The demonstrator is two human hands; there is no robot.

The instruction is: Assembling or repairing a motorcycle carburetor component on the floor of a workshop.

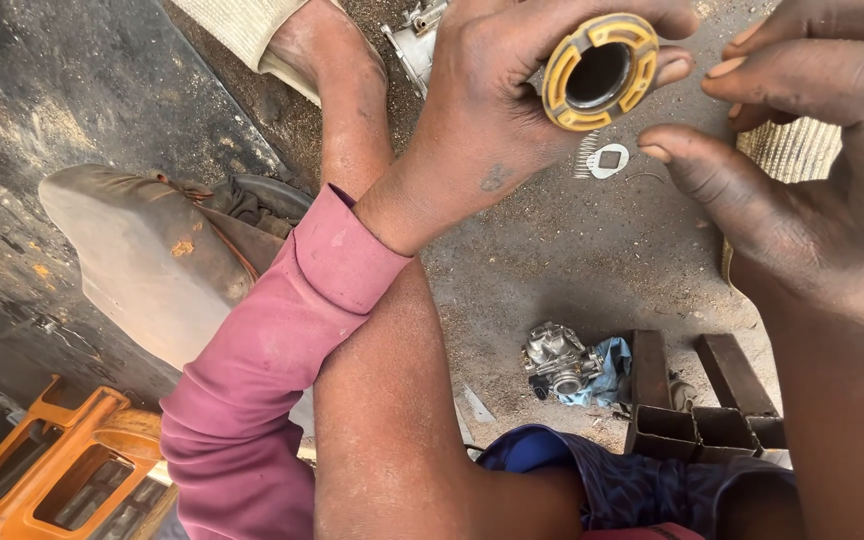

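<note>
Hands, two, bare and grimy, raised above the ground near the top of the view. Left hand (482, 110): fingers curled and clamped round a yellow ring-shaped part (600, 72), a round piece with a dark open bore and raised yellow segments on its face, turned toward the camera. Pink sleeve (282, 360) rolled back at the left wrist. Right hand (812, 190): fingers spread and loose, holding nothing, thumb tip just beside the ring's lower right edge but apart from it.

Ground (572, 260): sandy, oil-dark dirt, carrying all loose items. Below the ring lie a small coil spring (584, 155) and a flat pale washer with a square hole (609, 160), touching or nearly so. Open bare dirt lies between these and the lower items. Lower centre: a metal carburettor (555, 362) resting against a blue rag (604, 372). Just right of it, dark rectangular metal sections (697, 410), open-ended. A metal casting (414, 35) shows partly at the top edge, behind the left hand.

Left side: a worn grey seat (142, 260), and an orange plastic panel (62, 470) in the bottom left corner. A bare foot (327, 50) rests at the top.
</note>
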